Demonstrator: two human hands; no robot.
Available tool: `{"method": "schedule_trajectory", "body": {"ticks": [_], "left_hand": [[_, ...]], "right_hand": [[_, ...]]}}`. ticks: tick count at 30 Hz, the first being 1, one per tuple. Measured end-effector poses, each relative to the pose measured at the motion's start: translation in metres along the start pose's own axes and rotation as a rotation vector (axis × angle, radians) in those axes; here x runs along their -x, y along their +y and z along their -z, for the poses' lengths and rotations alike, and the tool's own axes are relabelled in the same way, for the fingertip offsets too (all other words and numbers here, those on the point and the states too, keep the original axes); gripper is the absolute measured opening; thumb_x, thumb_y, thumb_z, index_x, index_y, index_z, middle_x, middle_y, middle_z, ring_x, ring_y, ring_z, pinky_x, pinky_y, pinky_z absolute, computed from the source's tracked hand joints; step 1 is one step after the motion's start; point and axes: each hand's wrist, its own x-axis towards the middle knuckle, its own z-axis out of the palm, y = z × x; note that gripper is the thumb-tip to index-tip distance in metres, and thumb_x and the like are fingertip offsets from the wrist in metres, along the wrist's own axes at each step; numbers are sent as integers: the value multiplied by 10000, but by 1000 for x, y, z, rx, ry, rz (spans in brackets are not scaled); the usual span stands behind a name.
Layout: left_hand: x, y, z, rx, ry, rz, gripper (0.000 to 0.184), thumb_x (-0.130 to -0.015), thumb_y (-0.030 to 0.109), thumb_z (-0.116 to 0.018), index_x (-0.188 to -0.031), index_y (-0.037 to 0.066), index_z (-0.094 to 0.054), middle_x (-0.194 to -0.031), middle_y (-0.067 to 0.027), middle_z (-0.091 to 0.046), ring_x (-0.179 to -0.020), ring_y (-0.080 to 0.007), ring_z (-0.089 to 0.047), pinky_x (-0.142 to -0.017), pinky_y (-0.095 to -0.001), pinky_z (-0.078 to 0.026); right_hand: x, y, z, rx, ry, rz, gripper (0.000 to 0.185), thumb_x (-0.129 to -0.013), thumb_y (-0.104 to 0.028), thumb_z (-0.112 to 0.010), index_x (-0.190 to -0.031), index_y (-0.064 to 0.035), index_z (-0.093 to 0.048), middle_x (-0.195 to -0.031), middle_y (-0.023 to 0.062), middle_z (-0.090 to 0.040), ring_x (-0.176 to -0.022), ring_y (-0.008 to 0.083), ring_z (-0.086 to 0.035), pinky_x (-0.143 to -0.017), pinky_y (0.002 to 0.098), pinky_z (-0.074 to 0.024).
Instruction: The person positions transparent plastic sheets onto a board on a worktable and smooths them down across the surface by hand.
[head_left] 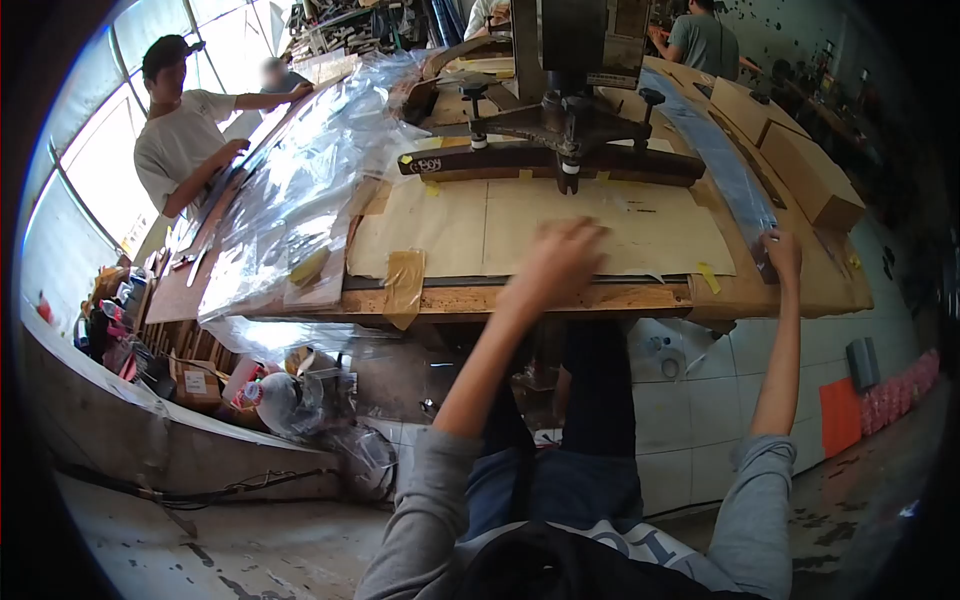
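Note:
My left hand [562, 262] hovers over the pale paper sheet [420, 235] on the table, in front of the press. Motion smears its fingers, so I cannot make out whether it holds anything. On the right, my right hand [785, 254] has its fingers closed on the near end of a long bluish plastic strip [712, 145]. That strip runs back along the right side of the table. A dark metal press [570, 120] stands over the paper, with a dark curved bar [540, 165] mounted below it. Yellow tape [405, 285] hangs over the table's front edge.
Clear plastic sheeting [300, 180] covers the table's left part. Cardboard boxes [812, 175] sit at the right edge. A person in a white shirt [195, 135] works at the left; another in grey [703, 45] stands behind. Bottles and bags [285, 400] lie below on the left.

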Motion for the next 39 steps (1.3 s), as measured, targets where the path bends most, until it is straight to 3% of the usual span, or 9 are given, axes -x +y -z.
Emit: {"method": "schedule_trajectory", "body": {"ticks": [5, 11, 15, 21, 26, 29, 32, 35, 39], "left_hand": [[-90, 91, -59, 148, -422, -388, 449, -883, 376, -539, -1272, 154, -520, -1272, -123, -530, -1096, -324, -568, -982, -406, -412], [-150, 123, -131, 140, -471, -528, 578, -874, 505, -462, -1348, 176, -437, -1383, -123, -432, -1255, -301, -446, -1031, -482, -345], [-144, 113, -149, 246, -376, -560, 609, -879, 549, -406, -1376, 198, -412, -1462, -139, -335, -1351, -288, -325, -1085, -509, -251], [-140, 115, -141, 221, -392, -480, 617, -872, 569, -389, -1390, 236, -416, -1465, -231, -289, -1372, -340, -273, -1109, -512, -195], [-141, 115, -149, 253, -389, -503, 608, -864, 575, -391, -1368, 242, -454, -1454, -240, -302, -1363, -350, -284, -1110, -515, -177], [-142, 114, -146, 254, -396, -506, 598, -862, 568, -400, -1359, 242, -466, -1448, -227, -320, -1358, -336, -293, -1111, -514, -172], [-141, 114, -140, 298, -389, -502, 594, -856, 558, -417, -1339, 220, -486, -1431, -212, -348, -1350, -329, -306, -1105, -519, -183], [-146, 116, -155, 275, -432, -485, 599, -827, 567, -444, -1349, 275, -473, -1452, -206, -324, -1376, -316, -268, -1111, -530, -157], [-146, 117, -145, 281, -482, -487, 609, -823, 574, -453, -1356, 280, -460, -1463, -202, -306, -1377, -310, -267, -1112, -551, -136]], "right_hand": [[-3, 27, 9, -45, -124, 70, 206, -756, -217, -641, -706, -18, -650, -596, 78, -605, -568, 177, -607, -592, 334, -491], [-15, 28, 31, -502, -531, -210, 144, -802, -158, -580, -717, -42, -588, -644, 61, -613, -599, 154, -613, -570, 325, -492], [-3, -17, 61, -862, -659, -383, 112, -864, -181, -560, -868, -72, -536, -867, 87, -616, -893, 237, -648, -707, 416, -546], [-80, -6, 36, -1441, -780, -436, 229, -895, -230, -553, -986, -31, -486, -1072, 245, -581, -1013, 406, -597, -846, 512, -530], [-134, -75, 42, -1758, -641, -597, 124, -909, -124, -531, -899, -2, -542, -1249, 312, -440, -1216, 495, -414, -1051, 515, -390], [-172, -129, 23, -1840, -263, -807, 181, -923, -130, -515, -1010, 28, -510, -1256, 253, -455, -1215, 453, -422, -1068, 524, -361], [-344, -82, -17, -1833, -460, -617, 188, -949, -122, -486, -1069, 23, -485, -1307, 172, -431, -1222, 396, -422, -1073, 551, -343], [-217, -227, 84, -2141, -117, 136, 200, -961, -170, -463, -1046, 7, -501, -1292, 199, -455, -1211, 370, -443, -1050, 565, -337], [-197, -265, 120, -2171, -137, 355, 235, -962, -227, -443, -1097, -34, -445, -1323, 181, -416, -1233, 355, -416, -1053, 565, -313]]}}
